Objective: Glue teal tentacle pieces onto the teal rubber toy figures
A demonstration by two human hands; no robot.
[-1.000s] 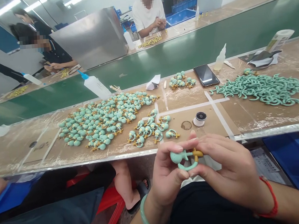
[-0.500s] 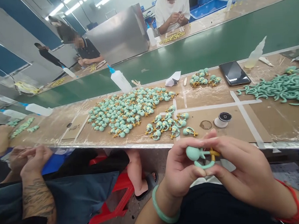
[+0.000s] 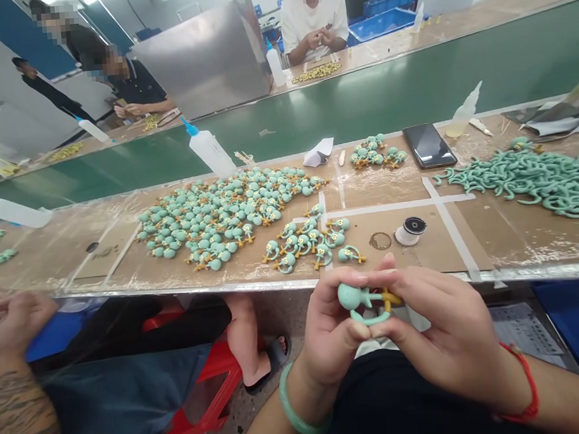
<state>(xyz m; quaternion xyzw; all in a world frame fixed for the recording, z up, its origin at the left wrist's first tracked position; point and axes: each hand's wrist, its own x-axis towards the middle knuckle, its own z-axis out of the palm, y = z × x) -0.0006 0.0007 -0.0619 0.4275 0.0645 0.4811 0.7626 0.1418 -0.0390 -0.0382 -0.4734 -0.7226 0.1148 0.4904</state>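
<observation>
Two hands on one piece: your left hand [image 3: 329,334] and right hand [image 3: 449,338] meet just below the counter [image 3: 522,245] edge, over your lap. Between them sits the teal figure [image 3: 352,297], round head toward nine o'clock, yellow end toward three. Your left fingers pinch the head and the curved teal arm under it. Your right fingers pinch the yellow end, thumb and forefinger pressed tight. Fingertips cover the joint, so how the parts sit together is hard to make out.

At twelve o'clock, just past your knuckles, a small cluster of figures [image 3: 306,239] lies on the counter, with the big heap [image 3: 219,216] out at eleven. A white spool [image 3: 409,230] stands at one o'clock, a thin ring [image 3: 380,240] just beside it. At two o'clock the pile of curved teal pieces [image 3: 542,180] runs off the frame's right edge. At nine o'clock a co-worker's hand [image 3: 11,319] is cut by the left border, and what it holds you can't tell.
</observation>
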